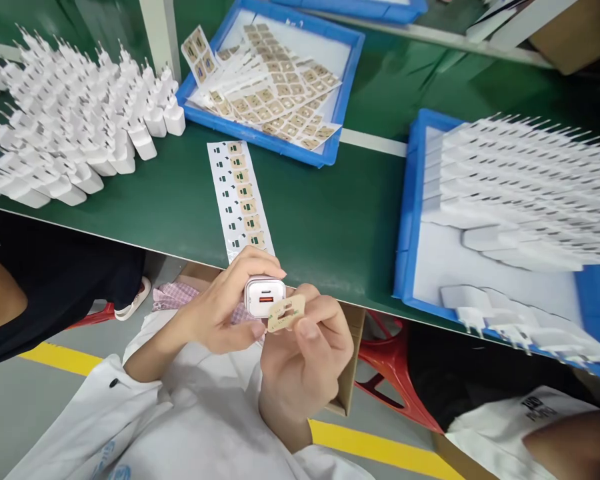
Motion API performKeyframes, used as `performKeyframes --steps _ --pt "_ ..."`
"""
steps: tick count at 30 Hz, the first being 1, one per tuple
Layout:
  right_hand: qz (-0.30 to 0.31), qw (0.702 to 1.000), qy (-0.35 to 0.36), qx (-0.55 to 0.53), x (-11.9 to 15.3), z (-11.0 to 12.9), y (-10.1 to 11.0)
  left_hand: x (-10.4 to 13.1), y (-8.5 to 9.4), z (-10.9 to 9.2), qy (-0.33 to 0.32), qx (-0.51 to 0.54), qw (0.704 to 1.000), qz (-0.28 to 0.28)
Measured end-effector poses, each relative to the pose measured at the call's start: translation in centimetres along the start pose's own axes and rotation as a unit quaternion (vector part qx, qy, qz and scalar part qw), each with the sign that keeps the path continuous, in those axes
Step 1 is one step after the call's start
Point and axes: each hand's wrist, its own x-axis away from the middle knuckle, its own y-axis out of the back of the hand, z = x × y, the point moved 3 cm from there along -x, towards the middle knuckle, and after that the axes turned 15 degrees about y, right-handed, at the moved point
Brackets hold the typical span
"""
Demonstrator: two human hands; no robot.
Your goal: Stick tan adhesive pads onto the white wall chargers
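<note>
My left hand (pixel 230 303) is closed round a white charger (pixel 265 288), whose port face, with one small slot and one red-orange slot, points up at me. Between thumb and finger of my right hand (pixel 310 347) is a beige sticker (pixel 286 313) with cut-outs. Its left edge overlaps the lower right corner of the charger's face in my view; whether they touch I cannot tell. Just beyond my hands, on the green table, lies a white sticker sheet (pixel 225 193) with one column of beige stickers and one of small dark cut-out shapes.
A blue tray (pixel 260 141) at the back holds a fanned pile of sticker sheets (pixel 285 87). Many white chargers (pixel 80 127) stand at the left. Rows of chargers (pixel 525 187) fill a blue tray (pixel 405 220) at right. People sit on both sides; a red stool (pixel 395 373) is below.
</note>
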Motion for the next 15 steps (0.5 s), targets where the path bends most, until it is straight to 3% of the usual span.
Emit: performKeyframes --steps 15 --pt "-0.046 0.997 0.042 -0.047 0.53 -0.35 -0.43 0.03 0.08 -0.9 -0.045 0.046 0.998 -0.023"
